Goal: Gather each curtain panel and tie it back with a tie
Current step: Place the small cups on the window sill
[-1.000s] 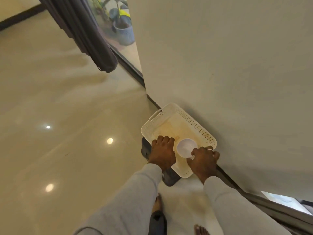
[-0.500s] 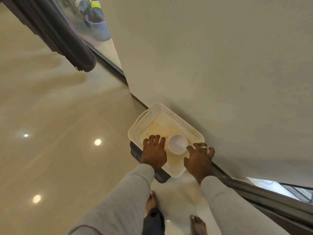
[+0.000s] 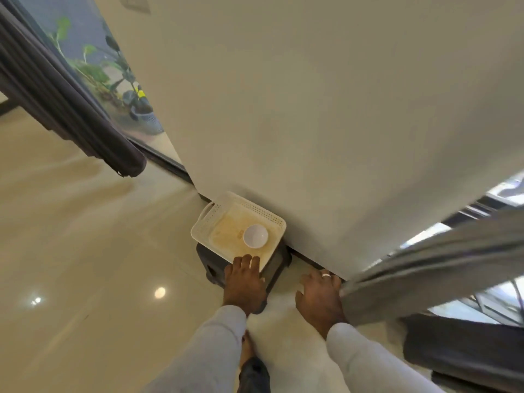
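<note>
You're looking down at a glossy cream tile floor w/ ceiling-light glare spots, and a plain off-white wall running diagonally thru the view. At the wall's foot a dark stool carries a white perforated tray, its base stained yellowish, w/ a small white bowl sitting in it.

Your left hand lies over the tray's near edge, fingers straight and close together, tips on the rim. Your right hand is off the tray, above the floor next to the wall base, fingers loosely spread, ring on one; it's just beside the grey curtain panel sweeping in from the right. Can't tell if it's touching the fabric.

Second dark curtain panel hangs upper left, gathered into a bundle, well apart from both hands, in front of a glass door w/ potted plants outside. No tie is visible.

Grey sleeves and a bare foot at bottom.
</note>
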`<state>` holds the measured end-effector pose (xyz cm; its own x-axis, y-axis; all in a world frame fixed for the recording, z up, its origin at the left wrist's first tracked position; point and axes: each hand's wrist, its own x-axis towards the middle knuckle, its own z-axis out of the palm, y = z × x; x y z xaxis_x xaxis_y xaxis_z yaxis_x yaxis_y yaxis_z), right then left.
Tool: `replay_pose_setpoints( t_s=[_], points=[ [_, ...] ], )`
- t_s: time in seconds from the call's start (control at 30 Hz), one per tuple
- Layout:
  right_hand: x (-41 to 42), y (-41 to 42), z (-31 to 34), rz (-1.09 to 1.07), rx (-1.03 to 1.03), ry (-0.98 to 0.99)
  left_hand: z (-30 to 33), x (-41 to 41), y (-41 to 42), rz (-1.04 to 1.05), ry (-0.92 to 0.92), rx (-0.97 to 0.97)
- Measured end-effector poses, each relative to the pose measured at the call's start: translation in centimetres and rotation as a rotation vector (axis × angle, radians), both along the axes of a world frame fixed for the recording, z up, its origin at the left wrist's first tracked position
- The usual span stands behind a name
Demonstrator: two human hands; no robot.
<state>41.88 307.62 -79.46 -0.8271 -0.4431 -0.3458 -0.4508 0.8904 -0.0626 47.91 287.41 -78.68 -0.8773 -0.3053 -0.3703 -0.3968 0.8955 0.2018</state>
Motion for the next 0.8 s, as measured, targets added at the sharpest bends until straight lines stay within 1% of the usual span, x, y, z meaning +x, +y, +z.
replay_pose_setpoints(
  t_s=[0.13,0.27,0.33,0.43,0.6,0.7,0.8],
  points=[
    [5.1,9.8,2.5,-0.028,-0.081,-0.061,2.1,4.3,9.5,0.005,0.04,-0.048],
    [10.2,20.9,4.9,-0.086,-0.169,-0.032,3.4,8.2,19.2,-0.071,0.023,-0.08],
    [11.6,26.2,5.6,-0.156,-0.188,-0.032,4.7,8.9,23.8,-0.113,0.011,-0.058],
    [12.1,31.9,6.6,-0.257,-0.197,-0.045,6.8,8.5,29.5,-0.139,-0.024,-0.009],
    [10.7,36.7,6.8,-0.381,-0.183,-0.001,8.3,6.1,36.9,-0.271,0.015,0.046],
    [9.2,38.7,5.2,-0.457,-0.17,0.033,6.9,4.0,39.9,-0.338,0.029,0.047],
    [7.2,40.2,2.5,-0.54,-0.174,0.056,4.2,1.1,42.1,-0.411,0.0,0.059]
  ],
)
